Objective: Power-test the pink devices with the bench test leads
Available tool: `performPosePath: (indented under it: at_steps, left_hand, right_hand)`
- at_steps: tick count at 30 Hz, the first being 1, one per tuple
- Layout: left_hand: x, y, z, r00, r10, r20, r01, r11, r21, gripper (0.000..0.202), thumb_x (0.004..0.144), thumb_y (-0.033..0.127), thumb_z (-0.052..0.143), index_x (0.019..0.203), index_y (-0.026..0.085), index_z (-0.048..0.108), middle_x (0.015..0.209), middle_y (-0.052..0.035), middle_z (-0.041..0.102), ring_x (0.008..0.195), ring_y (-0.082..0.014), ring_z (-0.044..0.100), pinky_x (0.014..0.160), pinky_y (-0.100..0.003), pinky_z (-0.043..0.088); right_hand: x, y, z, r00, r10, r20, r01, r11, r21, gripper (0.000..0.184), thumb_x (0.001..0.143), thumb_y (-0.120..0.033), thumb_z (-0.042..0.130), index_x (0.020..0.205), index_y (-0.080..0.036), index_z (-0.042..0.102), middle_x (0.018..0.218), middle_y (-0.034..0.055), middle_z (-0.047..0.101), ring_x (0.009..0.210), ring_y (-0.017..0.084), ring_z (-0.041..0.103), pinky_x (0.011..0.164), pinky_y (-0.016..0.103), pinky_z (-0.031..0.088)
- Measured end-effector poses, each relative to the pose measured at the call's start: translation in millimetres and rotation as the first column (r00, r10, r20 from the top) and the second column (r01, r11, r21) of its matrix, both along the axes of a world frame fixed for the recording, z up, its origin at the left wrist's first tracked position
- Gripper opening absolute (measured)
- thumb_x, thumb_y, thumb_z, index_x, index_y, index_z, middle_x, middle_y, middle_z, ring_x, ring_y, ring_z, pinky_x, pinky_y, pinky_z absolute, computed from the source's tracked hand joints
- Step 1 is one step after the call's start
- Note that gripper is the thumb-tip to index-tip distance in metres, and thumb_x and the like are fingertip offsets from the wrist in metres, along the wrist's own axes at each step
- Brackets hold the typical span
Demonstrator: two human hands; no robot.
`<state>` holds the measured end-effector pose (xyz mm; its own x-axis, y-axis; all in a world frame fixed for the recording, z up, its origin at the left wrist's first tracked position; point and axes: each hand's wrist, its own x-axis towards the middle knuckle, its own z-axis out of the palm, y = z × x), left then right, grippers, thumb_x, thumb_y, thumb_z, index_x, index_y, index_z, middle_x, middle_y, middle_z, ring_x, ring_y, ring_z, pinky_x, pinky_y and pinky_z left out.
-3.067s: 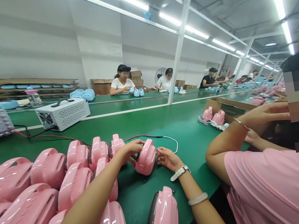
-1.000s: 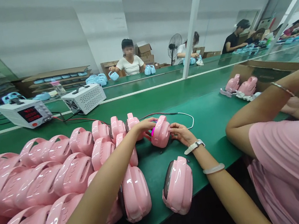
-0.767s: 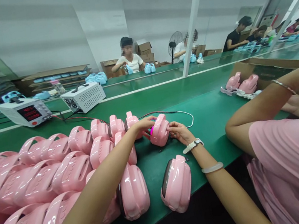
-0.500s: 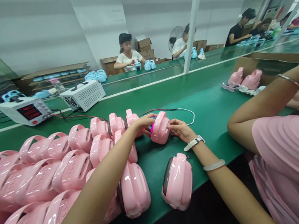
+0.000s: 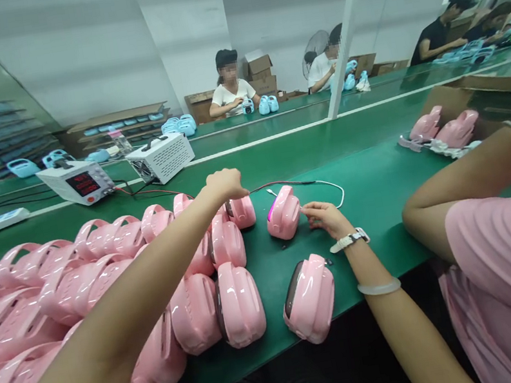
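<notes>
Left hand (image 5: 225, 184) raised above green bench (image 5: 367, 186), fingers pinched together on thin cable (image 5: 303, 182), apparently near its plug end; grip point too small to confirm. Cable runs right, loops back beside pink speaker (image 5: 283, 213). Speaker stands upright on bench, magenta light glowing along its edge. Right hand (image 5: 326, 219) rests just right of speaker, fingers loosely curled, fingertips near it, contact unclear, holding nothing. White watch (image 5: 350, 239) on that wrist. Heap of pink shells (image 5: 102, 269) at left. Power supply (image 5: 77, 181) behind. Neighbour's arm (image 5: 460, 183) at right.
</notes>
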<state>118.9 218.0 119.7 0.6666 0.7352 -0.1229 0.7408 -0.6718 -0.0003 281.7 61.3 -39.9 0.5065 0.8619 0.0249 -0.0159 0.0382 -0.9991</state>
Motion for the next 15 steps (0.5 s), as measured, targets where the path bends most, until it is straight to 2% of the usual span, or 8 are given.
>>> performPosePath:
  at_steps: [2, 4, 6, 7, 9, 11, 13, 15]
  left_hand:
    - [-12.4, 8.7, -1.5, 0.989, -0.106, -0.1, 0.099, 0.992, -0.074, 0.063, 0.065, 0.041, 0.072, 0.124, 0.027, 0.056, 0.126, -0.0111, 0.055, 0.116, -0.0326, 0.051, 0.096, -0.043, 0.044]
    - [-21.3, 15.5, -5.3, 0.955, -0.221, -0.196, 0.199, 0.972, -0.125, 0.076, 0.056, 0.045, 0.077, 0.127, 0.036, 0.052, 0.131, -0.0067, 0.051, 0.117, -0.0289, 0.05, 0.095, -0.037, 0.045]
    - [-25.3, 18.1, -8.1, 0.912, -0.283, -0.296, 0.275, 0.959, -0.07, 0.085, 0.052, 0.047, 0.08, 0.131, 0.037, 0.047, 0.132, -0.0082, 0.048, 0.117, -0.0304, 0.049, 0.091, -0.038, 0.046]
    - [-25.4, 17.5, -8.9, 0.891, -0.3, -0.341, 0.318, 0.948, -0.004, 0.083, 0.053, 0.048, 0.08, 0.129, 0.035, 0.049, 0.131, -0.01, 0.048, 0.116, -0.0317, 0.048, 0.09, -0.041, 0.046]
    - [-23.0, 13.4, -9.4, 0.861, -0.332, -0.386, 0.406, 0.905, 0.129, 0.062, 0.061, 0.05, 0.076, 0.117, 0.029, 0.06, 0.126, -0.012, 0.051, 0.116, -0.0333, 0.047, 0.092, -0.046, 0.044]
    - [-18.9, 7.5, -9.3, 0.851, -0.365, -0.377, 0.454, 0.872, 0.181, 0.042, 0.067, 0.048, 0.074, 0.1, 0.023, 0.068, 0.124, -0.0117, 0.054, 0.118, -0.033, 0.045, 0.096, -0.048, 0.039]
    - [-14.7, 1.8, -9.4, 0.869, -0.366, -0.334, 0.438, 0.883, 0.172, 0.033, 0.068, 0.046, 0.074, 0.091, 0.023, 0.07, 0.127, -0.0096, 0.053, 0.12, -0.032, 0.044, 0.099, -0.046, 0.037]
    - [-11.2, -3.3, -10.2, 0.9, -0.337, -0.275, 0.389, 0.907, 0.161, 0.033, 0.07, 0.048, 0.071, 0.091, 0.023, 0.07, 0.131, -0.0083, 0.051, 0.118, -0.0309, 0.047, 0.097, -0.042, 0.04]
  right_hand:
    - [-6.9, -11.5, 3.2, 0.988, 0.01, 0.154, -0.009, 1.0, -0.008, 0.03, 0.05, -0.042, 0.077, 0.06, -0.017, 0.063, 0.056, 0.0016, 0.054, 0.053, 0.017, 0.05, 0.056, 0.035, 0.045]
    - [-18.4, -19.7, 8.2, 0.956, -0.02, 0.292, 0.009, 0.999, 0.037, 0.026, 0.051, -0.035, 0.079, 0.066, -0.017, 0.067, 0.073, 0.0067, 0.062, 0.075, 0.027, 0.058, 0.075, 0.044, 0.047]
    - [-31.4, -20.4, 14.4, 0.896, -0.109, 0.43, 0.059, 0.99, 0.13, 0.043, 0.05, -0.032, 0.082, 0.089, -0.02, 0.067, 0.106, 0.0108, 0.06, 0.111, 0.035, 0.05, 0.1, 0.051, 0.036]
    - [-37.4, -17.3, 17.4, 0.847, -0.156, 0.508, 0.079, 0.982, 0.169, 0.06, 0.049, -0.033, 0.084, 0.104, -0.021, 0.063, 0.124, 0.0124, 0.052, 0.124, 0.036, 0.039, 0.107, 0.053, 0.029]
    - [-47.0, -6.2, 22.4, 0.723, -0.183, 0.666, 0.084, 0.98, 0.178, 0.088, 0.048, -0.036, 0.087, 0.126, -0.021, 0.049, 0.146, 0.0156, 0.028, 0.136, 0.038, 0.023, 0.11, 0.057, 0.024]
    - [-52.2, 7.8, 25.5, 0.606, -0.131, 0.785, 0.065, 0.991, 0.115, 0.093, 0.051, -0.035, 0.086, 0.132, -0.02, 0.042, 0.149, 0.0182, 0.017, 0.137, 0.038, 0.024, 0.106, 0.056, 0.032]
    - [-51.6, 19.7, 26.8, 0.551, -0.082, 0.831, 0.051, 0.997, 0.064, 0.084, 0.053, -0.027, 0.084, 0.127, -0.02, 0.045, 0.146, 0.0186, 0.023, 0.134, 0.035, 0.032, 0.102, 0.049, 0.041]
    - [-43.6, 26.7, 27.1, 0.526, -0.092, 0.846, 0.061, 0.996, 0.071, 0.078, 0.052, -0.023, 0.083, 0.122, -0.018, 0.048, 0.139, 0.0182, 0.031, 0.13, 0.033, 0.038, 0.1, 0.043, 0.045]
